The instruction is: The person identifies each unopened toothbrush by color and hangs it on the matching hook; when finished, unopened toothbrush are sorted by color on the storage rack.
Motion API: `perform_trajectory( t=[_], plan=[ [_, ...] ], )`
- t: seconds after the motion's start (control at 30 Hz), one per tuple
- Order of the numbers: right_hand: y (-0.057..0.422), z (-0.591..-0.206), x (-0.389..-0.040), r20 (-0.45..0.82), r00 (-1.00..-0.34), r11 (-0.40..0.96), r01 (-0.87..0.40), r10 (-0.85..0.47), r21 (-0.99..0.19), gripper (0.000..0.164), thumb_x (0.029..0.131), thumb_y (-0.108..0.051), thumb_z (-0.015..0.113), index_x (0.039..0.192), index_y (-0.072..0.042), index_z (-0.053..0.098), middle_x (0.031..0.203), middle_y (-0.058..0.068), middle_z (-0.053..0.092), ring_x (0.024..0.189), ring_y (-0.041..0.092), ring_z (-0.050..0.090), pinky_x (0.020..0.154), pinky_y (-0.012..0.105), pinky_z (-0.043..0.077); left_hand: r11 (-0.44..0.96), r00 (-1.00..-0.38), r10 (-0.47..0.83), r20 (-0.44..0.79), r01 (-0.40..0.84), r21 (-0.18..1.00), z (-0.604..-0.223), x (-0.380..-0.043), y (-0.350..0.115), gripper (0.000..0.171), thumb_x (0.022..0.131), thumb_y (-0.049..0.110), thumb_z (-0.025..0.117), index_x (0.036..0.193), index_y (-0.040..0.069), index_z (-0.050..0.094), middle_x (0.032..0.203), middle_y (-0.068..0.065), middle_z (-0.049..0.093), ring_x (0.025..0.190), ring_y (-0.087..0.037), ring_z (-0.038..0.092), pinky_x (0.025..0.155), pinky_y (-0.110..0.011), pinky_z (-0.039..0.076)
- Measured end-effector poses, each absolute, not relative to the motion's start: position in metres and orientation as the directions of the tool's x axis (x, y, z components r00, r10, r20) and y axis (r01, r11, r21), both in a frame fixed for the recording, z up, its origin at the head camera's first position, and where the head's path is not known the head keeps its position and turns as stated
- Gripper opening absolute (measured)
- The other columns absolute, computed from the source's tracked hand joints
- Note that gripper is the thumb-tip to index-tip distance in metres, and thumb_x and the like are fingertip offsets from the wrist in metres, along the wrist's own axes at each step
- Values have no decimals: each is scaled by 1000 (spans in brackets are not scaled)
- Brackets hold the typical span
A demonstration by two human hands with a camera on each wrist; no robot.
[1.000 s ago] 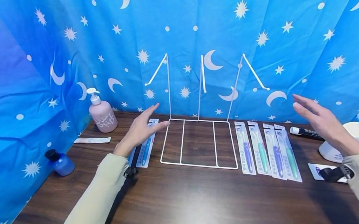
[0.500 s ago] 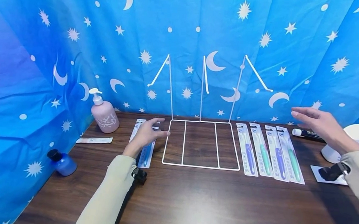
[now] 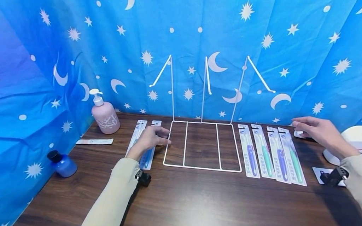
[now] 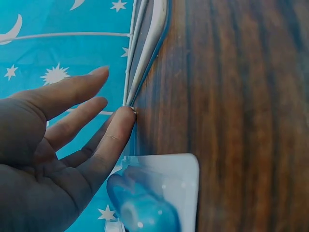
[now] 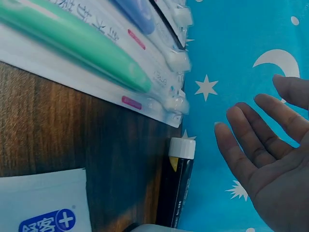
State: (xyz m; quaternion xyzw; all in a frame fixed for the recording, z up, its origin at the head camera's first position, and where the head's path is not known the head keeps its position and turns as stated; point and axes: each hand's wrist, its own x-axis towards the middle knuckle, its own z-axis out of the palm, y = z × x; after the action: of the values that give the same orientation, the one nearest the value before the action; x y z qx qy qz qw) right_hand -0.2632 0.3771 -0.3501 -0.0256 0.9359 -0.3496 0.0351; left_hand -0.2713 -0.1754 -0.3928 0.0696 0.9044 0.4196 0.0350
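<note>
White wire rack (image 3: 202, 168) sits by my left hand (image 3: 148, 137), whose loosely bent fingers grasp nothing; they reach its left rail (image 3: 165, 154), though I can't tell whether they touch. My right hand (image 3: 323, 133), likewise relaxed and unladen, hovers near a black tube (image 5: 178, 183). I judge the rack light, stiff, smooth and hard to break, best taken by both sides of its base. That lies flat on the table (image 3: 192, 206), its longer side apparently left to right; three uprights (image 3: 202, 107) rise at the back, their arms (image 3: 260, 75) angling down toward me.
</note>
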Motion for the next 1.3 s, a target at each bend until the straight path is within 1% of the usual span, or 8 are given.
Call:
perform_trajectory(
  t=[0.13, 0.27, 0.47, 0.7, 0.87, 1.03, 1.13, 1.3],
  plan=[
    [381, -356, -262, -41, -997, 749, -22, -65, -662, 76, 96, -59, 44, 148, -4, 35, 143, 30, 37, 124, 50, 41, 96, 65, 31, 640, -986, 169, -8, 103, 761, -393, -272, -174, 40, 78, 16, 82, 115, 8, 70, 98, -5, 69, 89, -19, 62, 78, -35, 50],
    [382, -361, -261, -23, -998, 742, -28, -58, -670, 75, 97, -56, 43, 150, -4, 31, 143, 31, 37, 120, 49, 45, 94, 62, 36, 652, -985, 170, -9, 105, 751, -393, -271, -173, 39, 77, 15, 83, 113, 8, 72, 96, -5, 70, 86, -18, 62, 78, -35, 48],
    [382, -368, -262, -46, -998, 764, -9, -51, -646, 76, 95, -58, 47, 146, -3, 38, 140, 30, 41, 117, 47, 50, 88, 56, 44, 686, -989, 143, -19, 85, 722, -397, -272, -175, 32, 75, 15, 84, 105, 10, 75, 93, -2, 70, 86, -18, 60, 78, -34, 45],
    [383, -377, -265, -82, -995, 786, 10, -51, -618, 74, 96, -52, 51, 143, 3, 39, 140, 34, 38, 115, 51, 49, 93, 66, 34, 698, -994, 107, -29, 55, 714, -402, -275, -173, 28, 74, 13, 85, 101, 11, 77, 89, -1, 70, 85, -18, 58, 77, -33, 45],
    [383, -385, -266, -99, -995, 807, 41, -22, -590, 68, 98, -47, 51, 139, 7, 41, 133, 36, 41, 110, 52, 50, 91, 68, 33, 680, -995, 96, -38, 38, 732, -403, -277, -172, 28, 73, 10, 84, 100, 10, 77, 89, -1, 70, 86, -18, 58, 77, -32, 45],
    [381, -388, -268, -78, -997, 813, 58, 16, -579, 65, 97, -45, 54, 134, 9, 45, 127, 37, 45, 104, 51, 54, 88, 66, 36, 693, -996, 78, -42, 24, 720, -402, -278, -170, 27, 74, 11, 84, 99, 13, 77, 98, -1, 70, 92, -20, 57, 80, -34, 43],
    [380, -389, -270, -72, -997, 824, 72, 39, -561, 68, 95, -48, 56, 131, 10, 46, 123, 37, 48, 103, 51, 54, 85, 65, 38, 694, -997, 66, -49, 11, 720, -402, -277, -170, 26, 74, 11, 84, 99, 14, 78, 103, -2, 69, 95, -20, 56, 82, -35, 42],
    [377, -392, -273, -80, -995, 846, 93, 60, -525, 74, 92, -52, 59, 127, 11, 48, 118, 37, 51, 100, 51, 52, 80, 61, 40, 690, -996, 55, -63, -8, 724, -402, -276, -170, 27, 74, 10, 84, 100, 14, 77, 103, -2, 70, 95, -20, 56, 82, -35, 42]
  ],
)
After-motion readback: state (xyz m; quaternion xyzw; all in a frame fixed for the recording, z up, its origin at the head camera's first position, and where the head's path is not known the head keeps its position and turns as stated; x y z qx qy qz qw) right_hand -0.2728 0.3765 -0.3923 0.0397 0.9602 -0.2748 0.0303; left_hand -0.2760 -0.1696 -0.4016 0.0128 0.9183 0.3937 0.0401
